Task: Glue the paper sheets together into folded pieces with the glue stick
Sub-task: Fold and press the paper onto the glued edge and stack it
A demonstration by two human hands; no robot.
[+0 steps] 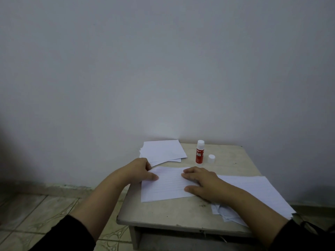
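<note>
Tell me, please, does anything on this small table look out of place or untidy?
The glue stick stands open; its cap sits apart, beside it. The paper pile under the right forearm is fanned unevenly and overhangs the table edge. Nothing looks spilled or torn.

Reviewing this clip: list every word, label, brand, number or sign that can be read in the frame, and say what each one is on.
"GLUE STICK": white letters down the red label of the upright, uncapped red and white glue stick on the beige table.
Small mark above those words on the same label: too blurred to read.
Faint ruled lines on the white paper sheet under both hands: no readable writing.
The white paper stacks show no text.
</note>
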